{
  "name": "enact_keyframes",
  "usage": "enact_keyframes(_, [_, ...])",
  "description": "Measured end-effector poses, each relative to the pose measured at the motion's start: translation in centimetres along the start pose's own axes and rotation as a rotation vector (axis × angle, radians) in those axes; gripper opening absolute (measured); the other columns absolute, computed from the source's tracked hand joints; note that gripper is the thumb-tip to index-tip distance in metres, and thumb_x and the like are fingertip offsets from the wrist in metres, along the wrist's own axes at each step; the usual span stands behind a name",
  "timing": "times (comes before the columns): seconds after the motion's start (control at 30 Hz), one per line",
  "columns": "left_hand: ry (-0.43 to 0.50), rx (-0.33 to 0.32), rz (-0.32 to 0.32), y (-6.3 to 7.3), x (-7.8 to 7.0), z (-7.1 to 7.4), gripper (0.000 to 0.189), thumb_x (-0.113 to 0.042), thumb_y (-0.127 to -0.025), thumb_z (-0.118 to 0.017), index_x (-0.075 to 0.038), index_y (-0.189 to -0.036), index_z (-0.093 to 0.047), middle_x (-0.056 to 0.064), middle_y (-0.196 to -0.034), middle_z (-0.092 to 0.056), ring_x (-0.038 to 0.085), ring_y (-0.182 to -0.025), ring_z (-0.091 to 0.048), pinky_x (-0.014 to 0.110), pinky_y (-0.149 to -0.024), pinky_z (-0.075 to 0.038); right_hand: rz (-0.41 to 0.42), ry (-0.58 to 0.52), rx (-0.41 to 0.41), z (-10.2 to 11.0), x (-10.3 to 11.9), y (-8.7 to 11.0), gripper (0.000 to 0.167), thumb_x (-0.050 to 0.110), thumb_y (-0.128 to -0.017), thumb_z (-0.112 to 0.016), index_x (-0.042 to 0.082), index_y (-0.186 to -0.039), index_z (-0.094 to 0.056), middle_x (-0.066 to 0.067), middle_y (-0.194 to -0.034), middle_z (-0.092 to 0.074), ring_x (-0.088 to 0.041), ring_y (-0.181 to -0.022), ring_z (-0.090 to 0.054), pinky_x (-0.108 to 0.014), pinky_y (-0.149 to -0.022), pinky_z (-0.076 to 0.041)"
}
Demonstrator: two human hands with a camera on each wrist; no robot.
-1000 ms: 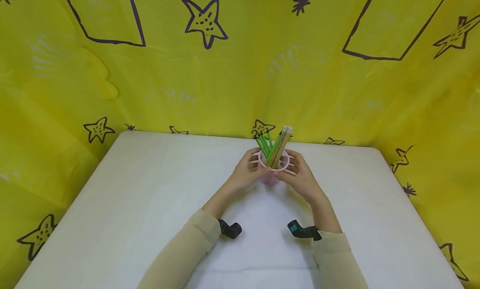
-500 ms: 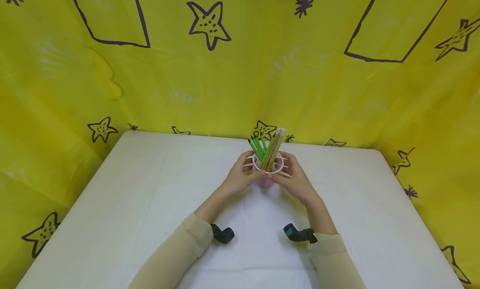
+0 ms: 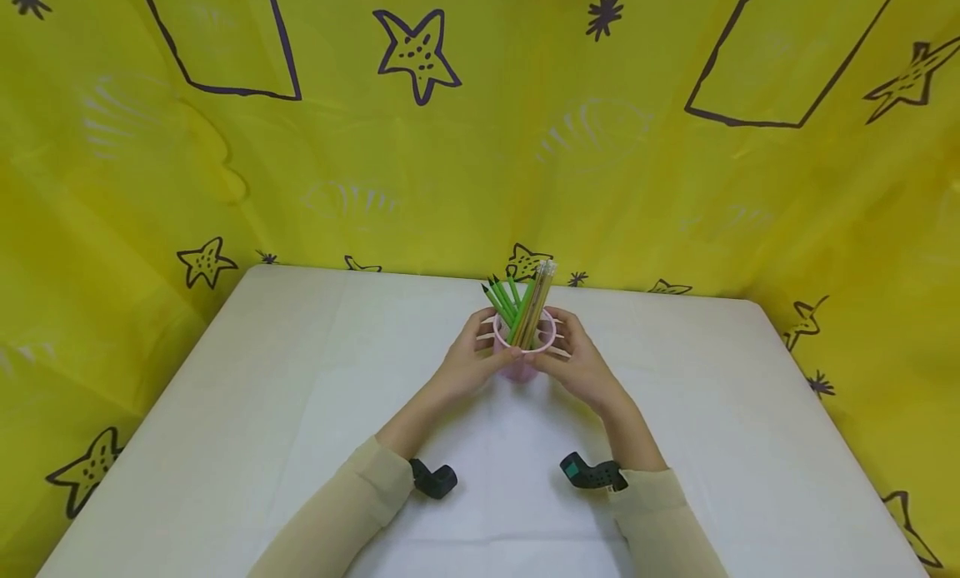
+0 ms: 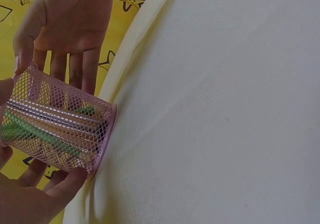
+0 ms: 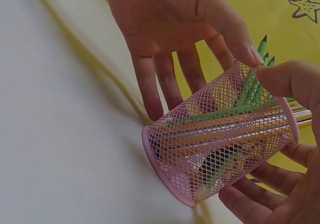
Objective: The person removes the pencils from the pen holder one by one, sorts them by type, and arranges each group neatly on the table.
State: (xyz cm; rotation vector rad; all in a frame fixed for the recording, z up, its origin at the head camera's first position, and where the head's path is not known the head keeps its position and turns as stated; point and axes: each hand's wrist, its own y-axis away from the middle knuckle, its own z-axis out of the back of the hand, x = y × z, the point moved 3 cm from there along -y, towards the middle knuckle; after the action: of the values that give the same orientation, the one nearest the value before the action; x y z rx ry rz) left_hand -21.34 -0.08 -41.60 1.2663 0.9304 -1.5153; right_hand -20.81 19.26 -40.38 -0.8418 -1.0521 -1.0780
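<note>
Between my two hands stands a pink mesh pencil cup (image 3: 519,371), held near the far side of the table. Green pencils (image 3: 501,301) with dark points lean left in it, and a bundle of gold-striped pencils (image 3: 538,299) with pale ends leans right. My left hand (image 3: 465,363) grips the cup's left side, thumb at the near rim. On the opposite side my right hand (image 3: 583,370) holds it with curled fingers, the thumbs almost meeting. The right wrist view shows the mesh wall (image 5: 215,134) with pencils behind it. Whether the base touches the table is unclear.
A white-covered table (image 3: 300,445) spreads out around the hands. Behind it hangs a yellow cloth (image 3: 480,145) with drawn starfish. Black wrist cameras (image 3: 433,480) sit on both wrists, below beige sleeves.
Both hands and the pencil cup between them have shifted left and slightly nearer to me. The grip and the pencils inside look the same.
</note>
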Motion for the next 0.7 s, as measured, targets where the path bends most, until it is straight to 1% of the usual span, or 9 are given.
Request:
enact_keyframes(0.13, [0.001,0.002,0.000,0.4,0.0,0.4,0.080,-0.033,-0.090,-0.075,-0.022,-0.154,-0.028,0.015,-0.150,-0.044,0.036,-0.135,-0.048,0.052,-0.107,-0.046,0.013,-0.001,0.014,-0.4,0.1,-0.1,0.078,0.016,-0.089,-0.075,0.010,-0.151,-0.027,-0.023,-0.151,-0.040,-0.045,-0.138,-0.041,-0.059,-0.114,-0.035])
enact_keyframes(0.3, [-0.001,0.004,-0.006,0.8,0.1,0.7,0.080,-0.034,-0.090,-0.074,-0.022,-0.154,-0.028,0.017,-0.150,-0.043,0.038,-0.135,-0.047,0.053,-0.107,-0.046,0.005,0.002,0.022,-0.8,0.2,-0.1,0.079,0.017,-0.089,-0.075,0.010,-0.151,-0.027,-0.022,-0.151,-0.041,-0.045,-0.138,-0.042,-0.058,-0.114,-0.035])
enact_keyframes(0.43, [-0.012,-0.002,-0.001,1.3,0.2,1.0,0.081,-0.036,-0.089,-0.075,-0.022,-0.154,-0.027,0.017,-0.149,-0.044,0.039,-0.134,-0.048,0.054,-0.107,-0.046,0.010,0.002,0.032,-1.1,0.2,-0.1,0.078,0.015,-0.089,-0.075,0.011,-0.151,-0.027,-0.021,-0.150,-0.042,-0.043,-0.137,-0.043,-0.057,-0.114,-0.036])
enact_keyframes(0.7, [-0.003,-0.011,0.002,2.1,0.4,1.7,0.080,-0.033,-0.089,-0.076,-0.023,-0.153,-0.029,0.017,-0.148,-0.044,0.040,-0.134,-0.048,0.055,-0.106,-0.047,0.021,0.000,0.061,-1.9,0.6,0.0,0.081,0.014,-0.088,-0.076,0.011,-0.151,-0.026,-0.021,-0.149,-0.043,-0.042,-0.136,-0.044,-0.054,-0.113,-0.039])
